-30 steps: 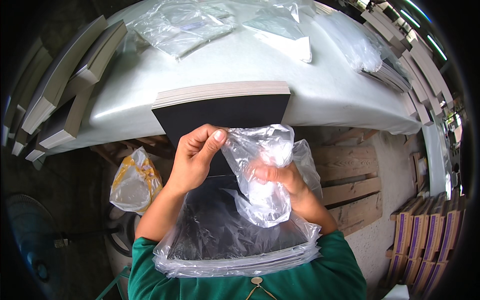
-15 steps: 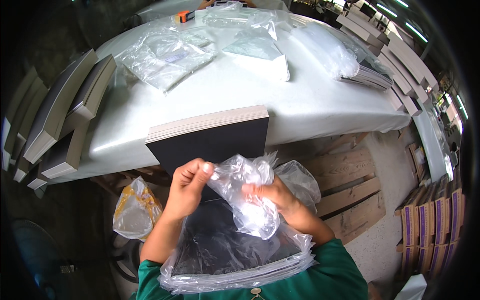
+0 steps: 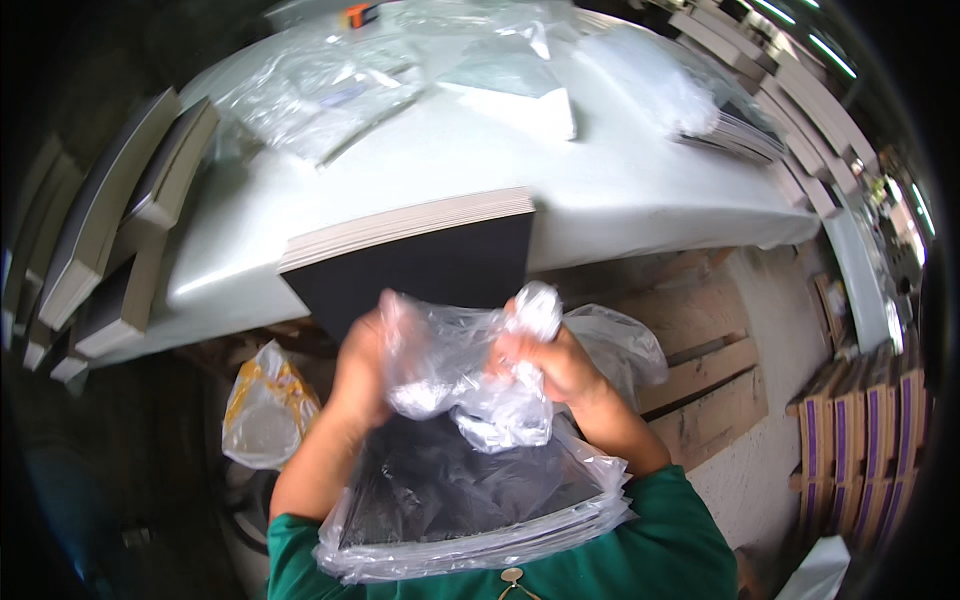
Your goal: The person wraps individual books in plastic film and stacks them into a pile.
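Note:
Crumpled clear plastic film [image 3: 455, 350], apparently a bag, is stretched between my two hands. My right hand [image 3: 548, 358] is closed round a bunched part, with a wad of it poking up above the fingers. My left hand [image 3: 368, 355] grips the other side; its fingers are blurred and partly behind the film. Below them, against my body, lies a stack of dark flat panels [image 3: 430, 490] wrapped in clear plastic. Just beyond my hands, a thick stack of black-faced panels with cream edges [image 3: 420, 255] leans at the table's edge.
The table [image 3: 350, 195] is covered in pale sheeting and carries flat plastic-wrapped packs [image 3: 325, 95]. An orange-and-black tool [image 3: 360, 15] lies at its far side. Panel stacks [image 3: 105, 220] stand at left. A wooden pallet [image 3: 700, 390] and brown cartons [image 3: 860, 430] are at right.
My left hand has moved slightly left and down, and the film is spread wider between the hands. The wad in my right hand now sticks up higher. The view has shifted slightly.

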`<state>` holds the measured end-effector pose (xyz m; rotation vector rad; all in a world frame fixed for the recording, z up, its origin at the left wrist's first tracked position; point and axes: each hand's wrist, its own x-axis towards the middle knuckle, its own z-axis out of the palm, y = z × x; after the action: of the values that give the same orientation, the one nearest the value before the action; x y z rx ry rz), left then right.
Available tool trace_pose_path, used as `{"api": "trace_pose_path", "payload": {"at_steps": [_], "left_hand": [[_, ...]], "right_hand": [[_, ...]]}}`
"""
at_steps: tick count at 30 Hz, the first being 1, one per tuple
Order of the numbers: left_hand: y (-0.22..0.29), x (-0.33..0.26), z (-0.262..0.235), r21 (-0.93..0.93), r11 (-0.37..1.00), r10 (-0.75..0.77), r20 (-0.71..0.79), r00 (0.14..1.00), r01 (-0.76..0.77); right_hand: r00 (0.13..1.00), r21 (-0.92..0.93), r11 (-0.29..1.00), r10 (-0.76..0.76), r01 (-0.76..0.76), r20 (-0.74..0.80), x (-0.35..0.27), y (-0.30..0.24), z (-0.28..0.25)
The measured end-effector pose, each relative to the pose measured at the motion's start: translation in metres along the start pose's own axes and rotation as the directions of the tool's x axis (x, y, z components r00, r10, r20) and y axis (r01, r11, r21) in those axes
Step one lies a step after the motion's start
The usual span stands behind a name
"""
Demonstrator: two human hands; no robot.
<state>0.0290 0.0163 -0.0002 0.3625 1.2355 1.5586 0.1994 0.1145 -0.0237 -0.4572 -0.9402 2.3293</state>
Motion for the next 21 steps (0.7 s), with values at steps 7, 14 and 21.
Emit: {"api": "trace_pose_path", "payload": {"at_steps": [7,14,21], "left_hand": [[0.03,0.006,-0.059,-0.301,0.948,0.249,0.49,0.835,-0.106],[-0.038,-0.007,-0.066,0.759,0.601,-0.269,0.486,0.832,-0.249],[0.013,0.002,-0.082,-0.271,0.941,0.271,0.247,0.93,-0.202]], "right_hand": [[0.902,-0.35,0.937,0.14,0.013,0.408,-0.011,-0.04,-0.054],[0.999,0.101,0.995,-0.005,0.001,0.04,-0.006,-0.033,-0.048],[0.803,-0.553,0.833,0.323,0.011,0.501,-0.008,-0.017,-0.042]]}}
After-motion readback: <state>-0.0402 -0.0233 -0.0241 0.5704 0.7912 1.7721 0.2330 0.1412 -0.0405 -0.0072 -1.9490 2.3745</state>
